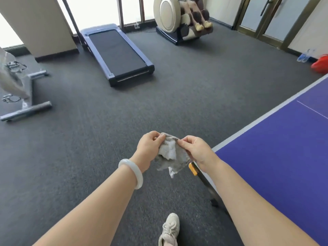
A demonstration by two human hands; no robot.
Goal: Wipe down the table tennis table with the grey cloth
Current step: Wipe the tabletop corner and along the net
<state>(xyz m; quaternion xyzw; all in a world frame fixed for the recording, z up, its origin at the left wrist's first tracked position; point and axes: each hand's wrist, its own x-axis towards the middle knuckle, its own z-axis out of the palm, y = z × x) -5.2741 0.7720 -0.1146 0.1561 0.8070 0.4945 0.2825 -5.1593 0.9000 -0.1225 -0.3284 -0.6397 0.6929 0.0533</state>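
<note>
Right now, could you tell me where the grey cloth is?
Head view, centre: grey cloth pinched between left hand and right hand, left of the table corner.

Grey cloth (171,153), purple table (276,148)

One cloth (170,154), one table (275,157), one treadmill (115,50).

Carpet floor (177,96) bearing table tennis table (275,157), treadmill (115,52), massage chair (182,18), perhaps 2 bottles (305,55)
</note>
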